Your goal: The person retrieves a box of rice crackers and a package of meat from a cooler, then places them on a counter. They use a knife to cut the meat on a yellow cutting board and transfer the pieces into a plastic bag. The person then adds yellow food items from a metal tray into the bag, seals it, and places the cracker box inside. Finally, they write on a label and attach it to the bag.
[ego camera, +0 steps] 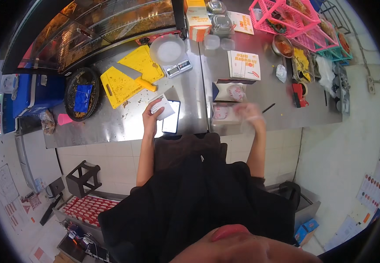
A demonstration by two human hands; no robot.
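My left hand [152,112] holds a small white paper slip [164,107] with print on it, above a lit smartphone [171,122] on the steel counter. My right hand [249,113], blurred and seemingly in a clear plastic glove, is over the right side of an open cardboard box [228,120] that has a wrapped round item [221,112] inside. Whether its fingers hold anything is unclear. Just behind stands a second open box [221,92] with another wrapped item [236,92]. Folded printed cartons [244,65] lie farther back, and a black pen-like stick [268,108] lies to the right.
On the left, a large knife [134,76] rests across yellow cutting boards [121,85], beside a digital scale [179,68] and a black round pan [82,95]. A glass display cabinet [111,26] stands behind. Pink baskets [285,19], a metal bowl [282,46] and a red tape dispenser [299,95] are at right.
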